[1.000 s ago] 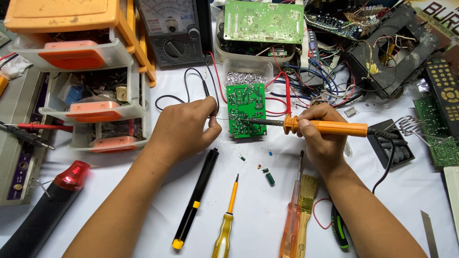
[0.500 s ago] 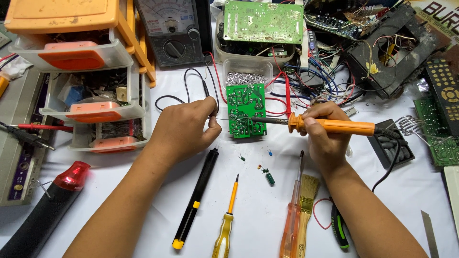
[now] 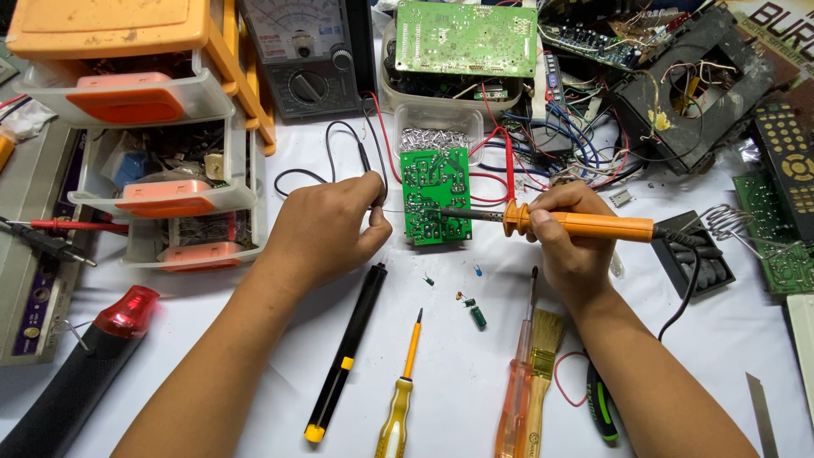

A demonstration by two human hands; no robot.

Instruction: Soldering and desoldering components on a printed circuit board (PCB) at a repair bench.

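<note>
We've got the white table (image 3: 475,382) spread under everything, w/ an orange drawer unit (image 3: 136,127) at far left, a meter (image 3: 309,55) behind centre and a big green board (image 3: 466,38) on a tub beside it. Closer in, our left hand (image 3: 326,229) sits just left of the small green PCB (image 3: 437,195), fingers pressed together, pinching a thin solder wire (image 3: 392,210) that runs rightward to the PCB's left edge. Our right hand (image 3: 572,246) is right of the PCB, curled tight round the orange handle of the iron (image 3: 560,223); its dark tip lies across the board's lower part, so the PCB sits between both grips, touched by the tip, not held by either hand. Below the hands: black pen tool (image 3: 348,348), yellow screwdriver (image 3: 398,399), orange screwdriver (image 3: 517,382), brush (image 3: 543,365). Smallest: loose components (image 3: 475,314) on the table just under the PCB.
</note>
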